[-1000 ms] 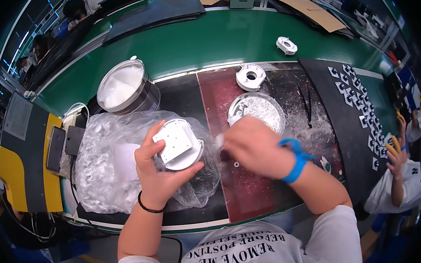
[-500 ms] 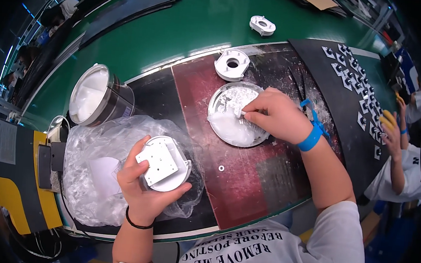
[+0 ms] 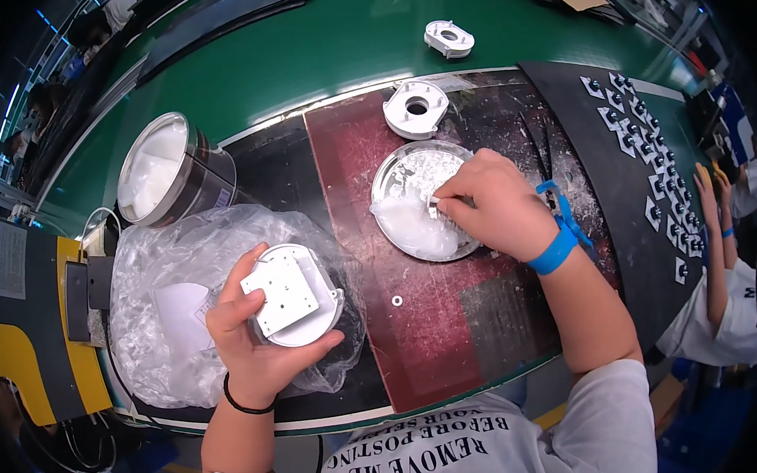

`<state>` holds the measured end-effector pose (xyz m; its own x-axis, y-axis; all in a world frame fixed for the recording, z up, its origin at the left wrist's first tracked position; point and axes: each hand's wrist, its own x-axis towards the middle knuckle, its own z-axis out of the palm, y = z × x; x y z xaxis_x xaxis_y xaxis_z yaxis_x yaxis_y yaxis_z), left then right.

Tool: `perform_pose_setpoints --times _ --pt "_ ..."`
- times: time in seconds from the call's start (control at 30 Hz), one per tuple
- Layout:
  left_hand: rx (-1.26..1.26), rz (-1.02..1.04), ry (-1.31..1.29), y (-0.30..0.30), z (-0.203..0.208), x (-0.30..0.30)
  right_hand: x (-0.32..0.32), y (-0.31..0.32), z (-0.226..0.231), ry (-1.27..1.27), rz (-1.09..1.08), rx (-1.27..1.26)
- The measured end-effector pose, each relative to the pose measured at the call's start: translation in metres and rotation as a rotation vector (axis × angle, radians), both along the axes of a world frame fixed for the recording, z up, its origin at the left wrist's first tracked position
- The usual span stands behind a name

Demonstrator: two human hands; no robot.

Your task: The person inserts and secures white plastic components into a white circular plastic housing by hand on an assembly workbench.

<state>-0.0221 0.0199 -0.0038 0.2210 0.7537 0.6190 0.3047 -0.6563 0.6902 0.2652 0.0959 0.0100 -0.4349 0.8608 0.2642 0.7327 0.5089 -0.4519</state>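
Observation:
My left hand (image 3: 249,337) is closed around a round white plastic housing (image 3: 328,318), its thumb on a square white plate (image 3: 284,287) with small holes that lies over the housing. Over a round, shallow metal dish (image 3: 383,169), my right hand (image 3: 503,208) pinches a small white piece (image 3: 433,208) between thumb and fingertips; its exact kind is too small to tell. White paste (image 3: 409,225) is heaped in the near part of the dish, with white smears behind it. A blue strap (image 3: 556,250) circles my right wrist. Just behind the dish sits another white housing (image 3: 416,109) with a central hole.
An open bucket (image 3: 205,174) of white material leans at left, beside a clear plastic bag (image 3: 178,259). A small white ring (image 3: 397,301) and tweezers (image 3: 540,151) lie on the mat. Several small parts (image 3: 648,149) cover a black sheet at right, near a co-worker's hands (image 3: 712,196).
My right hand has shifted slightly, and the small piece in its fingers shows more clearly, pointing down. My left hand keeps its hold. The co-worker's hands at right have moved closer together.

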Motion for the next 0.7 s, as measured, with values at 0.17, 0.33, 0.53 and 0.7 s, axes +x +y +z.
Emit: perform_pose_setpoints --times 0.17,0.33,0.53,0.7 --pt "0.016 -0.01 -0.008 0.0 0.001 0.001 -0.004 -0.011 0.021 0.09 -0.02 0.163" --pt "0.03 -0.014 0.054 -0.003 0.0 0.004 -0.01 -0.029 0.043 0.819 -0.057 -0.713" --pt "0.046 0.009 0.186 -0.011 0.003 0.017 -0.014 -0.037 0.038 0.983 0.114 -0.904" --pt "0.014 -0.089 0.251 -0.014 0.007 0.028 -0.032 -0.046 0.03 1.115 0.183 -1.006"
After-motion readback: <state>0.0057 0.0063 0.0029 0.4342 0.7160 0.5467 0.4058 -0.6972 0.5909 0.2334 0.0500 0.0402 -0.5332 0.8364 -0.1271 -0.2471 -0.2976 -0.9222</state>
